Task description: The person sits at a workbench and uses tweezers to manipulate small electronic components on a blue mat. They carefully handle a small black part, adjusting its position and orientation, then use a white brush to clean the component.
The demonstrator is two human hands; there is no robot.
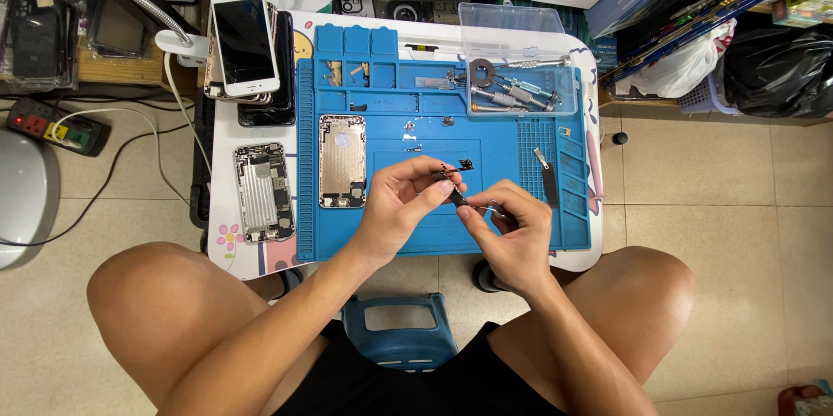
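Bare blue mat (512, 143) between phone shell (342, 161) and spudger (548, 178).

A matt blue rubbery work mat (512, 143) covers a smooth white table (227, 253). On the mat lies a brushed metal phone shell (342, 160), dull gold. Beside it, a bare silvery metal chassis (265, 192). The stacked phone (245, 41) has a glossy glass face. A clear plastic box (519, 73) holds shiny steel tools (finish hard to judge). The floor (711, 190) is smooth beige tile.
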